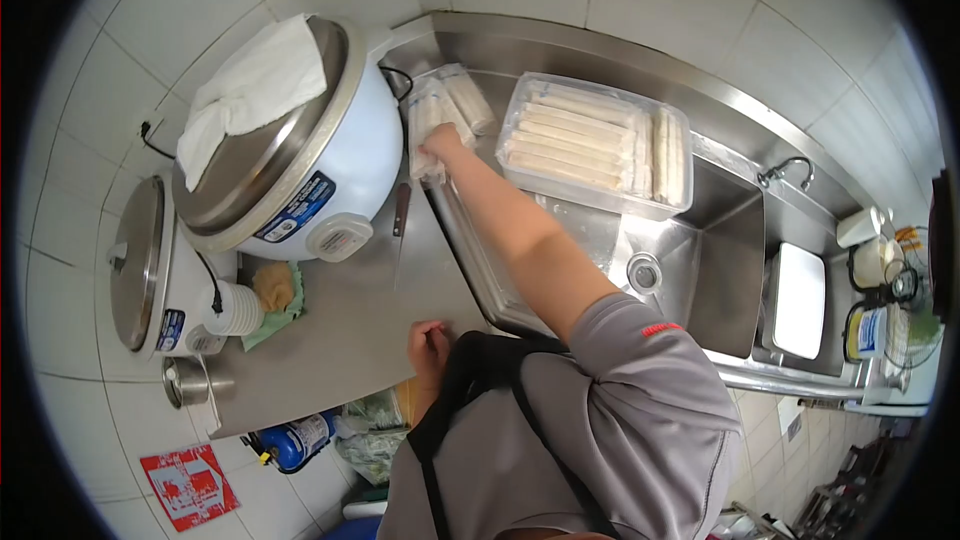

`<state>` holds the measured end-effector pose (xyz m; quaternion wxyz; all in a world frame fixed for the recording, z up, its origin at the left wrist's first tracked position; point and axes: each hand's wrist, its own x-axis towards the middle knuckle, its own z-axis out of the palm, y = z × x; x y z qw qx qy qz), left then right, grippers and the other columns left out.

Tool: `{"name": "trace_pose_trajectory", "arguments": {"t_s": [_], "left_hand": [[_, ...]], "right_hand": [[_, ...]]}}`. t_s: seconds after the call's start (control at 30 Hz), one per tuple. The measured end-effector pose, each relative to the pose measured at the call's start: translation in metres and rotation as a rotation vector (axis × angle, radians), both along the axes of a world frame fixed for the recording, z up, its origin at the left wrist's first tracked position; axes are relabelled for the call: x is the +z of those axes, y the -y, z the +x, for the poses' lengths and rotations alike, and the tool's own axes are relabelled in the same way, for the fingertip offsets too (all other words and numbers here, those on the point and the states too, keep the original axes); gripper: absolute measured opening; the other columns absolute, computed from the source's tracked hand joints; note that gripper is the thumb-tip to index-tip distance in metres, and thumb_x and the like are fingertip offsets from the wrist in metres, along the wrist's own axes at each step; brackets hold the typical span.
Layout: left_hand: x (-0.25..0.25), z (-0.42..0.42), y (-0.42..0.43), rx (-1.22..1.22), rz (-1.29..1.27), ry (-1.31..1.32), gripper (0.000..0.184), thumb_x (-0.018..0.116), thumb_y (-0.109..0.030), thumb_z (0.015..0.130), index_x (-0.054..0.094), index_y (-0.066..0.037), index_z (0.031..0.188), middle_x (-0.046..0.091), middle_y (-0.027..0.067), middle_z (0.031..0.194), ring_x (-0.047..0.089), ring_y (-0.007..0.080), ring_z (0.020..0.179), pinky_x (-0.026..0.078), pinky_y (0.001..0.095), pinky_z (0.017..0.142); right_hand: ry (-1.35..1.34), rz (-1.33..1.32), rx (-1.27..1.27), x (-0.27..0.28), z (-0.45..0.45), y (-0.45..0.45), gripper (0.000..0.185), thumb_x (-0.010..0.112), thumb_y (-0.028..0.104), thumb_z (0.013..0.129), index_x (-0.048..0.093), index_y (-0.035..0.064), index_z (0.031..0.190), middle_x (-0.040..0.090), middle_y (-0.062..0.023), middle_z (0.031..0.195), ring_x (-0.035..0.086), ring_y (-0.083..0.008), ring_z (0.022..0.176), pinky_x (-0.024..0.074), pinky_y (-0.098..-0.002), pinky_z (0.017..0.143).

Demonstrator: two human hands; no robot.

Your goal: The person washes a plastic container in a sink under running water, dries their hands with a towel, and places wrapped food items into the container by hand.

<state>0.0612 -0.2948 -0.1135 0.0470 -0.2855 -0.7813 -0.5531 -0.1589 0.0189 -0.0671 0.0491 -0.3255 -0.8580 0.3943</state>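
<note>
My right hand (440,143) reaches up and left across the steel counter, its fingers closed on a clear plastic package (427,115) of pale sticks. Another such package (468,98) lies just beside it, near the back wall. To the right, a clear plastic container (597,145) holds several rows of pale wrapped sticks at the sink's left edge. My left hand (430,342) rests near the counter's front edge, close to my body, with its fingers curled; whether it holds anything is hidden. A knife (401,212) with a brown handle lies on the counter between the large cooker and the sink.
A large cooker (350,130) with a white cloth (255,90) on its lid stands at the left. Beyond it are a smaller cooker (140,265) and stacked white cups (235,310). The sink (715,260), a faucet (787,172) and a white lid (797,300) are at the right.
</note>
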Motion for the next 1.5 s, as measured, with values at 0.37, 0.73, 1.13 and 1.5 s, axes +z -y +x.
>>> {"name": "trace_pose_trajectory", "arguments": {"t_s": [0.37,0.73,1.13,1.5], "left_hand": [[0.006,0.001,0.0,0.012,0.049,0.078,0.006,0.047,-0.002,0.083,0.053,-0.002,0.084,0.054,0.0094,0.073,0.055,0.0191,0.065,0.044,0.0278,0.06],[0.014,0.003,-0.004,0.005,0.015,0.056,0.006,0.048,-0.003,0.083,0.053,-0.001,0.086,0.055,0.0099,0.074,0.056,0.0194,0.066,0.045,0.0278,0.061],[0.015,0.003,-0.004,0.027,-0.024,0.049,0.007,0.048,-0.002,0.082,0.054,-0.002,0.083,0.055,0.0094,0.072,0.056,0.0198,0.064,0.045,0.028,0.059],[0.014,0.002,-0.004,0.068,-0.015,0.05,0.009,0.048,0.003,0.079,0.054,-0.004,0.08,0.055,0.0088,0.072,0.055,0.0208,0.064,0.044,0.0285,0.058]], "right_hand": [[-0.694,-0.669,-0.205,0.056,0.215,-0.048,0.056,0.074,0.017,0.067,0.047,-0.0059,0.111,0.058,-0.0119,0.088,0.056,-0.0194,0.08,0.0452,-0.0299,0.068],[-0.185,0.269,-0.672,0.013,0.348,-0.155,0.05,0.065,0.025,0.075,0.05,-0.0031,0.114,0.06,-0.0241,0.096,0.059,-0.0353,0.091,0.0454,-0.038,0.079],[0.316,0.788,-0.531,0.029,0.33,-0.167,0.036,0.052,0.033,0.081,0.06,0.0029,0.099,0.055,-0.0177,0.102,0.05,-0.0341,0.096,0.0427,-0.0436,0.079],[-0.17,0.746,0.105,0.053,0.138,-0.107,0.054,0.047,0.048,0.083,0.05,0.009,0.119,0.038,-0.0179,0.131,0.033,-0.036,0.122,0.0289,-0.0486,0.097]]}}
